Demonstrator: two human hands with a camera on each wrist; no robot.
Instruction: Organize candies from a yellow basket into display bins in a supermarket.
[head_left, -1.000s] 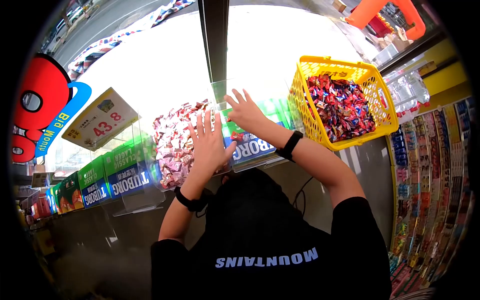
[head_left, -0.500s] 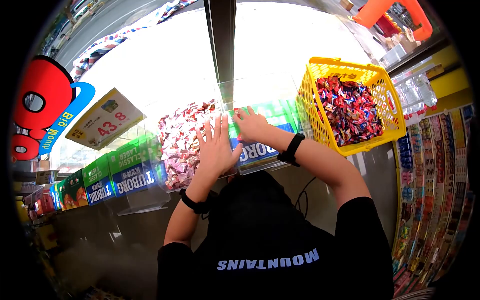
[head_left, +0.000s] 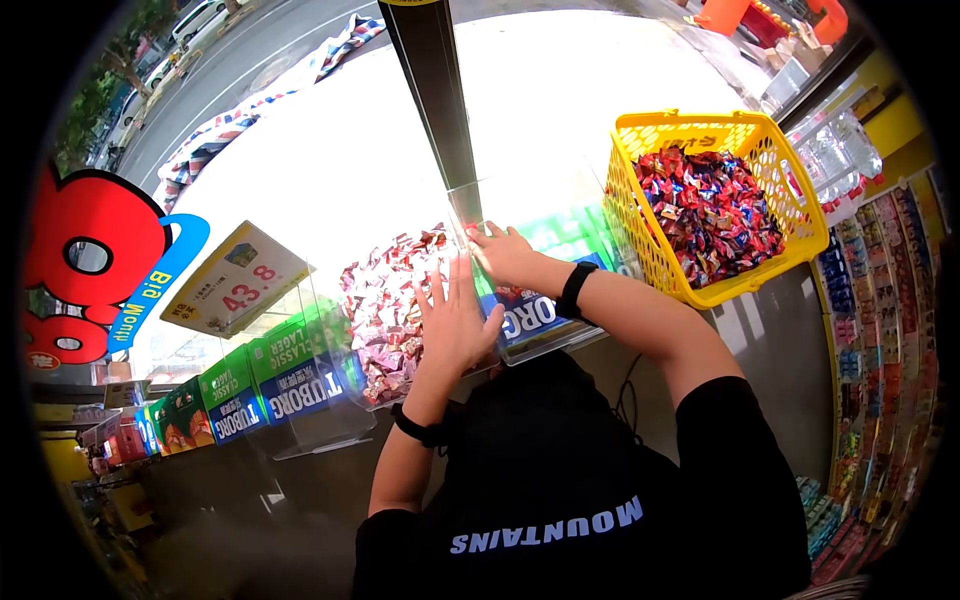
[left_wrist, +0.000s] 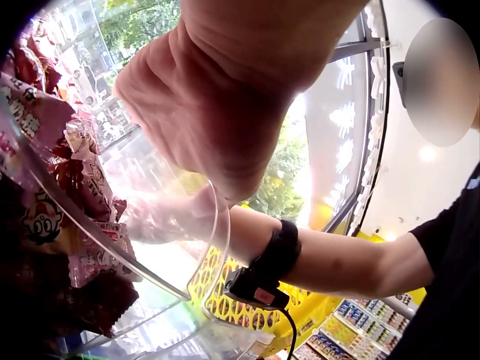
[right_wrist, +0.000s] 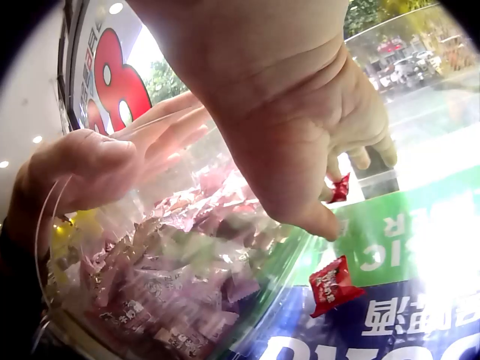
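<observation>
The left hand (head_left: 455, 318) lies flat on the front wall of a clear bin (head_left: 395, 398) heaped with pink sweets (head_left: 385, 310), its fingers (head_left: 440, 285) straight, spread and grasping nothing. The right hand (head_left: 505, 255) reaches into the neighbouring bin (head_left: 560, 325), just beside the first.

Only the right wrist view shows what the right hand holds. Its fingers curl down and pinch a red sweet (right_wrist: 340, 187), and a second red sweet (right_wrist: 330, 285) lies loose on the bin floor below.

The left wrist view adds the right forearm's black wristband (left_wrist: 274, 255), seen through the curved wall. The head view alone shows a yellow basket (head_left: 640, 230) of red and blue sweets standing to the right.
</observation>
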